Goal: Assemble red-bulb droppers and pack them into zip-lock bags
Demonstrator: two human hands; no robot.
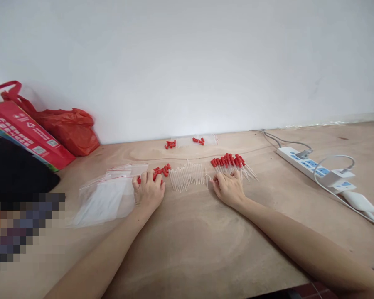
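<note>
My left hand (149, 191) is curled over a small pile of red rubber bulbs (166, 167), with one bulb showing at its thumb and fingers. Between my hands lie thin clear dropper tubes (187, 175) in an uneven row. My right hand (230, 187) is at the row's right end, thumb and forefinger closed at a thin dropper tube (207, 182). Just beyond that hand, several droppers with red bulbs fitted (227, 160) lie fanned out, their tubes pointing toward me. My right fingers partly cover those tubes.
Clear zip bags (109, 191) lie left of my left hand. Near the wall are more red bulbs (171, 144) and a small clear bag (210, 140). A white power strip (311, 164) with cables lies right. Red bags (71, 128) and a black item (15, 170) stand left.
</note>
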